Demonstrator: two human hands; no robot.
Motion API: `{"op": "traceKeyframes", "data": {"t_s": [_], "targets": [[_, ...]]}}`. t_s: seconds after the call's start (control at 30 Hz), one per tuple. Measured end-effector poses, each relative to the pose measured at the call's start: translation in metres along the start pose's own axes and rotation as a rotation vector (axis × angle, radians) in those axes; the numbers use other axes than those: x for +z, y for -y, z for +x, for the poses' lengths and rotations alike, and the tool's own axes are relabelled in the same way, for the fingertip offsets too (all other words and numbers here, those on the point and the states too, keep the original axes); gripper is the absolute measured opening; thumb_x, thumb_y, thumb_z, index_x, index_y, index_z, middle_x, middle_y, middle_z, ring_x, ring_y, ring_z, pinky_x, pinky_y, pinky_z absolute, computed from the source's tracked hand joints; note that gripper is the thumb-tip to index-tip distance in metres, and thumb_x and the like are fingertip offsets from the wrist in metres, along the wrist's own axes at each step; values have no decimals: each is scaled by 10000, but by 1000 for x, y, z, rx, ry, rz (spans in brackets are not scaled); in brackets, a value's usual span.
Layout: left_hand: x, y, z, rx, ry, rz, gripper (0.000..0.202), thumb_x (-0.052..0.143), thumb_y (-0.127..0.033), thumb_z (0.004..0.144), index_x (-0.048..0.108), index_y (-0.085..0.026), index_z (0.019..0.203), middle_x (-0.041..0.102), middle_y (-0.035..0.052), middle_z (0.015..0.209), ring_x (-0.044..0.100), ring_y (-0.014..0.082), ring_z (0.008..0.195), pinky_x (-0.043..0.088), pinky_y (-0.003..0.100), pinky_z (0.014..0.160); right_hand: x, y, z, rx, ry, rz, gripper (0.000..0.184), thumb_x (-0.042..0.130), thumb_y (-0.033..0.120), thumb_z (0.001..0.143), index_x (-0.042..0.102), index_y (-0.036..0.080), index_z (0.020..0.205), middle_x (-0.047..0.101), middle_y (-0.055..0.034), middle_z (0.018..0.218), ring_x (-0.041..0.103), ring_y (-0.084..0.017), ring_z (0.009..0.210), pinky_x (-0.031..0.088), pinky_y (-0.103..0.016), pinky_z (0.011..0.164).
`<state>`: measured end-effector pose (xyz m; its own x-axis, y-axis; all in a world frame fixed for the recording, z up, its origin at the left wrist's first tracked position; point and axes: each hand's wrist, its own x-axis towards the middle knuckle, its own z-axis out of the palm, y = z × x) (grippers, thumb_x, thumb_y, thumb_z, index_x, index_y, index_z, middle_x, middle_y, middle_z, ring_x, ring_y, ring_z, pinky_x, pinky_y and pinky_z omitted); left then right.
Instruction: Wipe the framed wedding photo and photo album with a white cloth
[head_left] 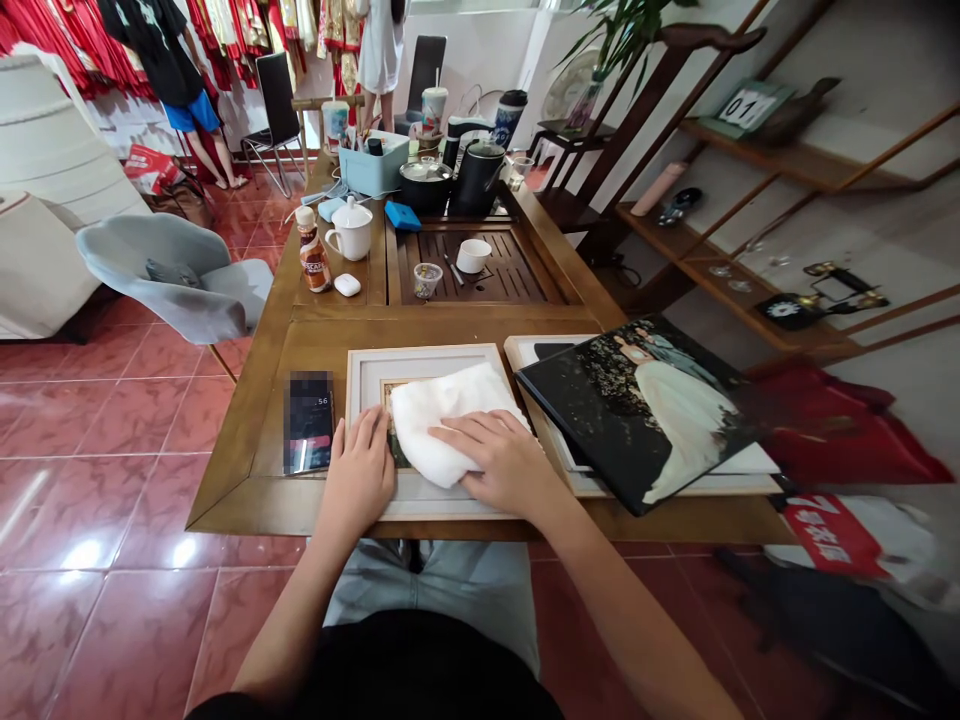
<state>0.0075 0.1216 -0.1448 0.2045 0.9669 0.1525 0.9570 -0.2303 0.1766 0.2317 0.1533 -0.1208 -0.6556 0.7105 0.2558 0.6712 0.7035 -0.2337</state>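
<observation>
Fingers of the left hand [364, 465]: palm down, close together, slightly curved, resting across the left side of a picture frame [365, 375], not closed around anything. Fingers of the right hand [510, 460]: loosely fanned and open, laid over a white cloth [439, 415], thumb at its near edge; contact from above, no clenched grip visible. Any pinch by that thumb: cannot tell. Location of cloth: on the frame, covering most of the small inner picture [396, 455]. Location of frame: flat on the table [255, 480], at the near edge, directly in front of the body. Noted just left of frame: a phone [309, 425], lying flat. Noted just right: a second frame [525, 345], with a dark photo panel [637, 410] lying askew on top. Noted farther back: a bottle [313, 255] and a lidded white cup [351, 230]. Handling, by judgement: cloth light, soft and limp, likely to bunch under uneven pressure; best held by a flat palm or a gathered fold. Frame judged stiff, moderately light, perhaps slippery on its smooth face, vulnerable at corners and inner picture; presence of glass not determinable. For lifting, take hold by opposite outer borders, clear of the picture. For steadying, press lightly on the border only.
</observation>
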Motion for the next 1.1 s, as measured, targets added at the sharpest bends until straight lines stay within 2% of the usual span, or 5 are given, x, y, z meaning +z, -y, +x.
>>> {"op": "traceKeyframes", "data": {"t_s": [0.17,0.43,0.67,0.9,1.1], "targets": [[0,0,-1,1,-12,5,505,339,-147,1007,472,-113,1494,501,130,1561,454,267,1451,323,532,1224,7,-3,-2,-10,-43,-4,555,587,109,784,650,174,1331,685,-110,1333,610,-286,1160,362,-448,1006],[-1,0,-1,-3,-10,3,502,351,-137,999,504,-141,1477,513,130,1552,456,259,1451,306,512,1237,-16,21,-30,-79,-46,166,503,536,123,715,701,192,1185,752,-66,1155,658,-243,1000,372,-410,919],[-1,2,-1,14,17,20,505,405,-190,1002,473,-127,1498,489,138,1569,437,269,1464,315,525,1234,-1,42,-45,-143,-137,31,612,510,156,669,666,182,1260,727,-106,1236,643,-275,1036,372,-448,948],[-1,0,-1,0,-16,8,502,338,-147,1007,495,-138,1483,509,134,1555,458,258,1450,319,526,1230,-10,30,-63,-71,-109,-67,558,521,123,710,690,188,1238,739,-91,1223,650,-263,1047,386,-441,938],[-1,-1,-1,-11,-1,1,501,342,-152,1008,505,-144,1481,507,129,1557,452,262,1456,315,528,1233,-15,27,-73,-23,-150,-150,529,518,116,709,720,149,1197,747,-117,1196,643,-286,1028,398,-452,913]]}}
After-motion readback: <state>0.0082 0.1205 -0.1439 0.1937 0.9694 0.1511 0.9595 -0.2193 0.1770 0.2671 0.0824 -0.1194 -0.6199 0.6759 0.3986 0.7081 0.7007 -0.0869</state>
